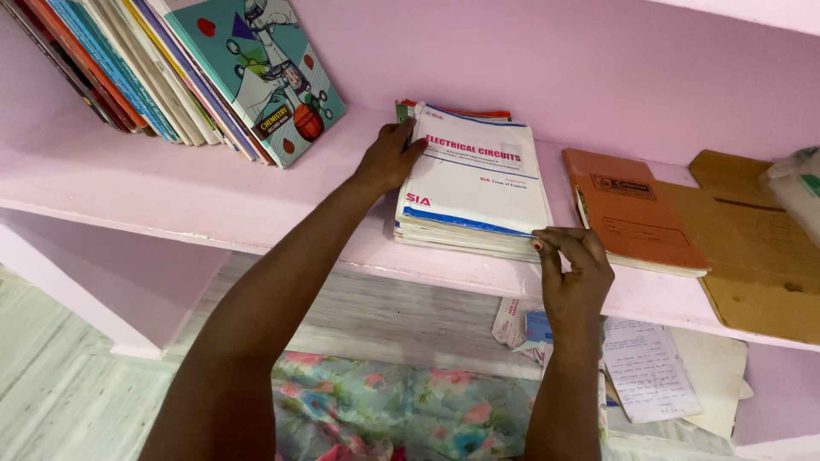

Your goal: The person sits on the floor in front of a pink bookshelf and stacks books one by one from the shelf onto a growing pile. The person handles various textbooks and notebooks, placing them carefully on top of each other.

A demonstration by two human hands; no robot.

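Stack of books (474, 183) lies flat at centre frame on the pink shelf (171, 192), top one a white-and-blue softcover, thinner books and a red-green edge showing beneath at the far end. Left hand (389, 158) at the stack's upper-left edge, fingers bent and pressed to the side of the pile, thumb on the cover corner; it touches, no full grasp. Right hand (574, 269) at the lower-right corner of the stack by the shelf's front edge, fingertips pinched narrow on the corner of the lower books, red nail polish visible. Both forearms come up from the bottom of the frame.

Just right of the stack, not touching it: orange notebook (636, 209) lying flat. Under and beyond it, flat brown cardboard (752, 256) running to the right edge. Far right edge, part of a clear plastic bag (799, 188), contents unclear.

Upper left: row of leaning books (154, 68), front one teal with flask drawings.

Below the shelf, lower right: loose handwritten paper (645, 367) and a small blue-and-white packet (525, 324). Bottom centre: floral cloth (384, 414). Lower left: pale streaked floor (68, 393).
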